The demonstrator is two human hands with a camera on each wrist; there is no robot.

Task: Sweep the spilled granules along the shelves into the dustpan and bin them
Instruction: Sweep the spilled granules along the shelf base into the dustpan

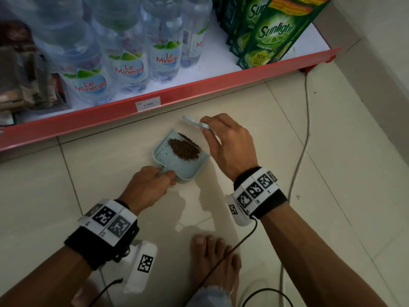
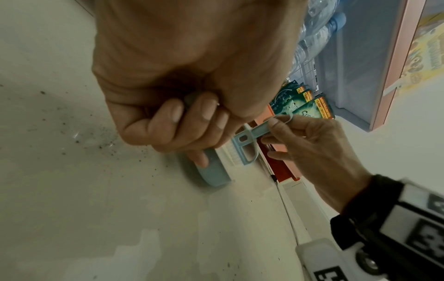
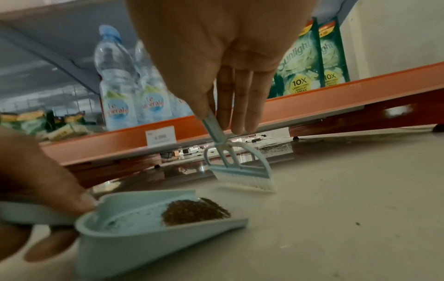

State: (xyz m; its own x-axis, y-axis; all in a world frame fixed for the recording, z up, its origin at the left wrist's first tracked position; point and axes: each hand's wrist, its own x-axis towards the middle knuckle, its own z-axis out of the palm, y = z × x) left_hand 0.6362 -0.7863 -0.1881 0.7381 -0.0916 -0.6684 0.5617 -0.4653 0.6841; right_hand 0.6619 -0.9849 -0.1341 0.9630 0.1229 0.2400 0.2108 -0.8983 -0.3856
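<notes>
A light blue dustpan lies on the pale tiled floor below the bottom shelf, its mouth towards the shelf. A heap of brown granules sits inside it near the lip. My left hand grips the dustpan's handle. My right hand pinches the thin handle of a small blue brush. In the right wrist view the brush stands with its white bristles on the floor just beyond the dustpan and its granules. A few granules lie under the shelf.
The red-edged shelf carries water bottles and green Sunlight pouches. A white cable runs along the floor at right, by the wall. My bare foot is behind the hands. Dark specks dot the floor left of the dustpan.
</notes>
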